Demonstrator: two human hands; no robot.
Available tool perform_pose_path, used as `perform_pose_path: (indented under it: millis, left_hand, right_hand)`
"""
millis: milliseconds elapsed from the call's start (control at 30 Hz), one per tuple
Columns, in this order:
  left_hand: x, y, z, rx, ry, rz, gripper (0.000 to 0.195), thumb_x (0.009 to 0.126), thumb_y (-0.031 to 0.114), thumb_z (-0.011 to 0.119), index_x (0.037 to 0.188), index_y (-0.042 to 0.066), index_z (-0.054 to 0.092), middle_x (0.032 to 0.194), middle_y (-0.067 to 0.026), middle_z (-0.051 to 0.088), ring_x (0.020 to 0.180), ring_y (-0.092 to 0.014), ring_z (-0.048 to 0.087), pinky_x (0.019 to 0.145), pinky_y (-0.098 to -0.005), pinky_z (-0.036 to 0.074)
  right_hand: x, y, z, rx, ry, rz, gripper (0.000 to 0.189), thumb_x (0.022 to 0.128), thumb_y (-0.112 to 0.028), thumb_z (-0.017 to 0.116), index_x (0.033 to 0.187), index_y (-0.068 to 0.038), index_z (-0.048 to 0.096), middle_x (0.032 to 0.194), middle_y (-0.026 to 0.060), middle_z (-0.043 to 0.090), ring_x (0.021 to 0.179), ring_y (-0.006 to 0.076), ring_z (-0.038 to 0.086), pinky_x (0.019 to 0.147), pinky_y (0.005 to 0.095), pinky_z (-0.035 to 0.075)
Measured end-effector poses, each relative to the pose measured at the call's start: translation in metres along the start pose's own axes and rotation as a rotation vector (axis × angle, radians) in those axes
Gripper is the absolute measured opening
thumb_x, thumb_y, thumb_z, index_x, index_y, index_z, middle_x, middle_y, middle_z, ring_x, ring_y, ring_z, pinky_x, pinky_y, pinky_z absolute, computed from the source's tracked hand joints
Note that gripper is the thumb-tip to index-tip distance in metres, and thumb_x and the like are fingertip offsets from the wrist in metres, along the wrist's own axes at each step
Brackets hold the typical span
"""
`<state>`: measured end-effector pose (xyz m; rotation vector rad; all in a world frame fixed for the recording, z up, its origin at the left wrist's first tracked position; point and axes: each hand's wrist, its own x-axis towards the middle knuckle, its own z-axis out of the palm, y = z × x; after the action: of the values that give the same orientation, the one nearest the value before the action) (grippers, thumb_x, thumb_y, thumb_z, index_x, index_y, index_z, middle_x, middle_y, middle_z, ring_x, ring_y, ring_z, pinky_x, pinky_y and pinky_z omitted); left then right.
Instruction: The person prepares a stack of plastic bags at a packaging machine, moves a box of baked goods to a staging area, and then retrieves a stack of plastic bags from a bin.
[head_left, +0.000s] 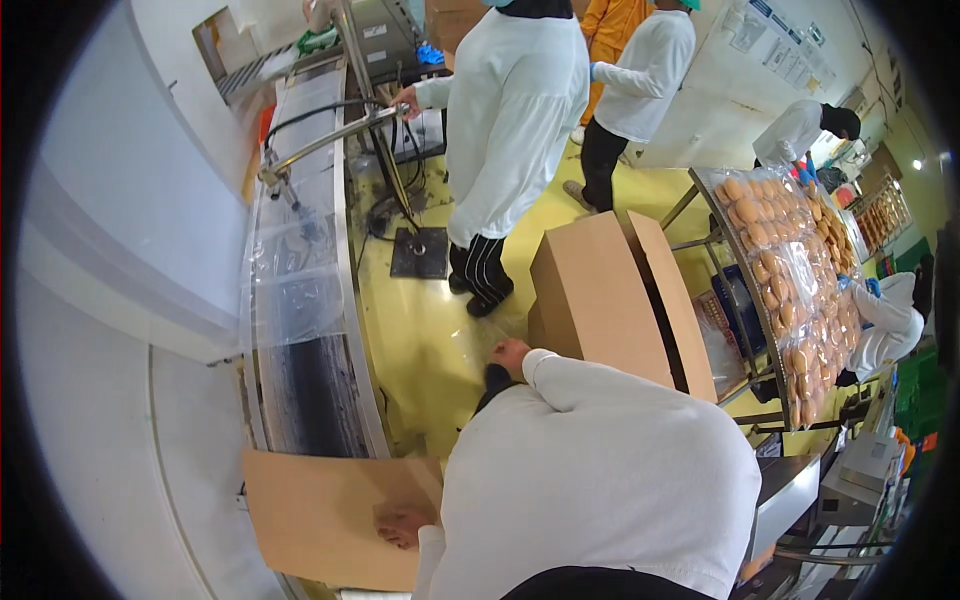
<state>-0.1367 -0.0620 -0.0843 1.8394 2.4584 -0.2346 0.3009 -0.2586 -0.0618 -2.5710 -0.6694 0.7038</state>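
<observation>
My left hand (403, 526) is at a brown cardboard panel (330, 510) at the near end of the conveyor. Its fingers lie against the board, and the grip is not clear. My right hand (511, 355) is curled above the yellow floor, near my dark shoe (495, 379). A faint, clear plastic piece (484, 334) shows close to it, but whether the fingers hold it I cannot make out. Just beyond stands a large cardboard box (600, 300). To the left runs the conveyor (319, 405) with its dark belt, partly covered by clear plastic film (296, 300).
A person in white (517, 112) grips a metal arm (330, 142) over the conveyor; its stand has a square base plate (418, 253) on the floor. At right, a metal-framed table (739, 277) carries bagged bread rolls (780, 285). Several other people work behind.
</observation>
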Motion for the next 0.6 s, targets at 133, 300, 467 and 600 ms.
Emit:
perform_pose_path:
  millis: [133,300,467,600]
  left_hand:
    - [-0.002,0.028,0.001,-0.059,0.263,0.093,0.041,0.089,0.032,0.052,0.123,0.008,0.057,0.137,-0.0165,0.048,0.123,-0.036,0.046,0.095,-0.0490,0.041]
    - [0.033,0.110,0.009,-0.538,0.396,0.456,0.016,0.086,0.018,0.056,0.090,0.003,0.060,0.109,-0.0201,0.057,0.102,-0.038,0.053,0.085,-0.0464,0.043]
    - [-0.025,0.247,-0.080,-0.690,0.030,1.064,0.014,0.083,0.007,0.057,0.073,-0.001,0.058,0.084,-0.0217,0.059,0.085,-0.038,0.056,0.077,-0.0445,0.044]
    - [-0.045,0.331,-0.066,-0.793,-0.139,1.391,0.009,0.081,0.008,0.062,0.077,0.000,0.061,0.081,-0.0180,0.060,0.080,-0.036,0.059,0.073,-0.0415,0.048]
  right_hand:
    - [0.009,0.014,-0.035,0.210,0.120,0.103,0.034,0.082,-0.034,0.061,0.105,-0.011,0.072,0.104,0.0152,0.071,0.098,0.0309,0.068,0.089,0.0396,0.052]
    - [0.006,-0.022,-0.111,0.580,0.358,0.063,0.025,0.085,-0.022,0.063,0.103,-0.007,0.070,0.093,0.0117,0.072,0.086,0.0261,0.069,0.081,0.0357,0.053]
    - [-0.012,0.004,-0.195,0.549,1.011,-0.091,0.012,0.085,-0.010,0.066,0.094,-0.003,0.067,0.108,0.0170,0.065,0.103,0.0317,0.062,0.089,0.0391,0.048]
    - [-0.049,0.045,-0.228,0.322,1.374,0.205,0.021,0.083,-0.009,0.066,0.104,-0.007,0.064,0.121,0.0214,0.058,0.114,0.0380,0.055,0.100,0.0444,0.041]
